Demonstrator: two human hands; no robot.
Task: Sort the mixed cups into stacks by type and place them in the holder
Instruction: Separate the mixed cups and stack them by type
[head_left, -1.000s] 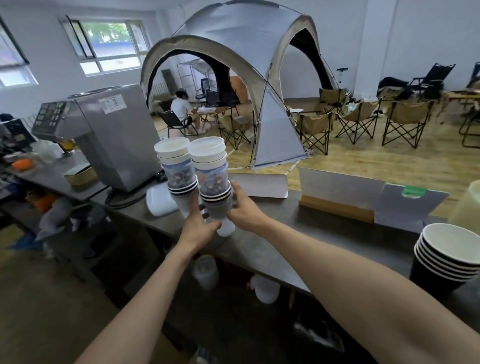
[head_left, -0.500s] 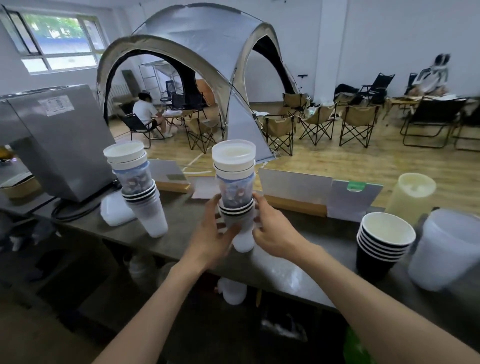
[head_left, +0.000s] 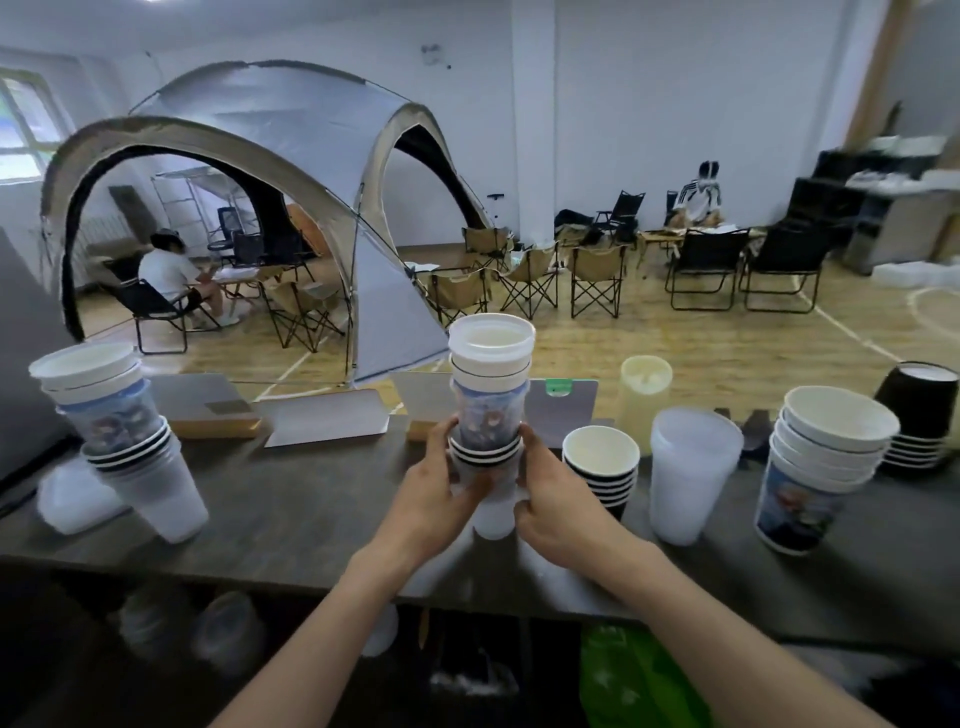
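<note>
A tall mixed stack of cups (head_left: 490, 395) stands at the middle of the dark counter (head_left: 291, 514): white cups on top, a printed cup, black-rimmed cups, a clear cup at the bottom. My left hand (head_left: 434, 488) grips its lower left side and my right hand (head_left: 558, 499) its lower right side. A second mixed stack (head_left: 122, 436) stands alone at the left. To the right are a black paper cup stack (head_left: 602, 470), a clear plastic stack (head_left: 688, 473), a printed-cup stack with white cups (head_left: 815, 467), and an upturned black stack (head_left: 917, 413).
A yellowish translucent cup (head_left: 644, 400) stands behind the black stack. Card signs on wooden bases (head_left: 327, 415) line the counter's far edge. A clear lid (head_left: 75, 499) lies far left. Beyond are a tent, folding chairs and seated people.
The view has swung right, bringing more stacks at the right into sight. Both hands hold the same stack at the counter's middle; the left stack stands where it was set.
</note>
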